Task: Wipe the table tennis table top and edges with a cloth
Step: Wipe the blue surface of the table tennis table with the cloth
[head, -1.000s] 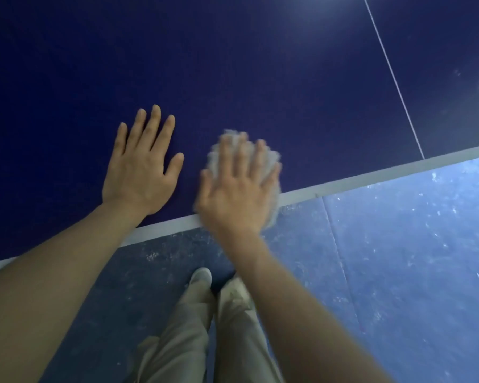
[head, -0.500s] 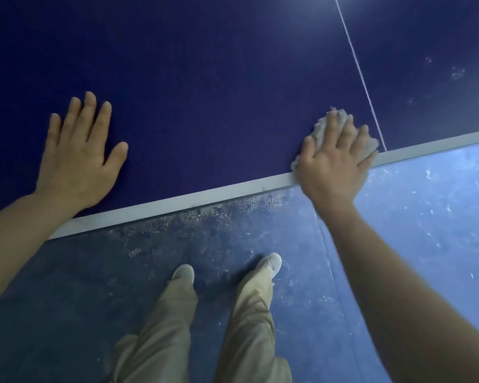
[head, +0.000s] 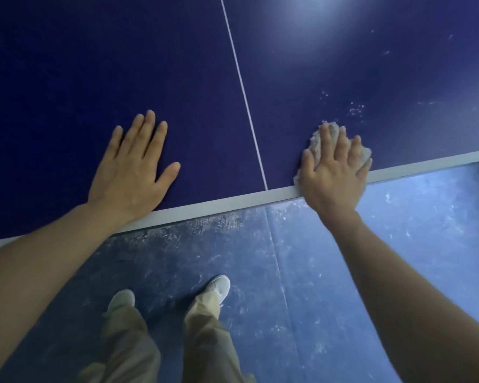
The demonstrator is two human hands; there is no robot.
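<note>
Pressing flat with straight fingers, the right hand (head: 333, 172) pins the cloth (head: 317, 142) at the table top's (head: 122, 64) near white edge (head: 219, 204); the left hand (head: 133, 168) is spread bare on the surface. Pale specks (head: 356, 109) beyond the cloth suggest wiping is unfinished.

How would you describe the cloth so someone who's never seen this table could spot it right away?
Start at the dark blue table top and follow its pale near edge rightward, past the thin white centre line. Just beyond that line the right hand presses flat on the cloth, a crumpled greyish-white wad peeking out around the fingers. The left hand lies on bare table, with nothing under it.
</note>
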